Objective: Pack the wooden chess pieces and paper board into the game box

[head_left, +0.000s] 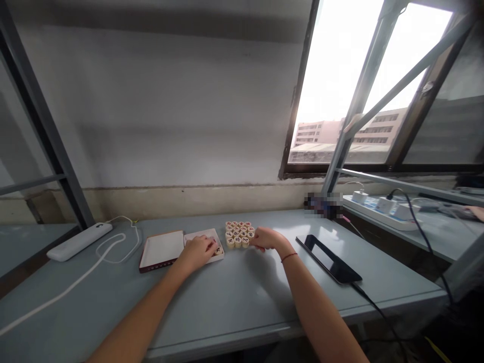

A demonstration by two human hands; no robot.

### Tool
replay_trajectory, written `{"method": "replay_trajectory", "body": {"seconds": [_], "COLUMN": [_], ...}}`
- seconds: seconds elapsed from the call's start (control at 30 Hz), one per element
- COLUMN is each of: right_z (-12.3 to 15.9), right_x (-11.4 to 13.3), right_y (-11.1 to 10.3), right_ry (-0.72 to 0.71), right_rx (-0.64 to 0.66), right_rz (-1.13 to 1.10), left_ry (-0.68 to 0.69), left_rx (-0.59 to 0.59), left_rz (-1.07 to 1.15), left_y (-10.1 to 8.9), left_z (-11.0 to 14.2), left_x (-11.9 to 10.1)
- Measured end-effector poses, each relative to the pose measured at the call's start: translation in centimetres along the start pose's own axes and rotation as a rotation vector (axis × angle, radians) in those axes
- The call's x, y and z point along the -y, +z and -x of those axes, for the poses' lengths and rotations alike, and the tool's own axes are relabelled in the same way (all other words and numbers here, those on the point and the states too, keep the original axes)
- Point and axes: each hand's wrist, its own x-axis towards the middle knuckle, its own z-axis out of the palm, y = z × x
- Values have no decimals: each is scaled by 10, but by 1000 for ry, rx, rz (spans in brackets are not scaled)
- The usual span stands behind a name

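Observation:
Several round xiangqi pieces [238,234] with red or black characters stand in close stacks, arranged in rows on the table. My right hand [267,238] is at their front right corner, its fingers curled and pressed together; whatever is between the fingertips is hidden. My left hand [198,250] reaches into a shallow white box [216,235], fingers bent inward. A loose xiangqi piece [218,250] shows in the box beside those fingers, which cover much of the inside. The open box lid [164,246], white inside with a dark red edge, lies left of the box.
A black tablet or phone [328,258] with a cable lies to the right. On the left are a long white device [80,241] and a white cord [75,278]. A power strip [380,213] with plugs stands on the neighbouring table, beyond the metal frame [342,141].

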Motion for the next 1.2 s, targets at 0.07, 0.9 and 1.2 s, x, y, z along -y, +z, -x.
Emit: {"method": "replay_trajectory", "body": {"seconds": [0.07, 0.9, 1.2], "right_z": [-3, 9, 8], "right_x": [-1, 33, 3], "right_y": [1, 12, -6], "right_ry": [-62, -579, -288], "right_rx": [11, -114, -97], "right_rz": [-51, -440, -429], "left_ry": [-7, 126, 98], "left_rx": [25, -202, -97], "left_rz": [-37, 130, 4], "left_y": [2, -8, -3], "left_z": [1, 6, 8], "left_x": [-3, -22, -21]}}
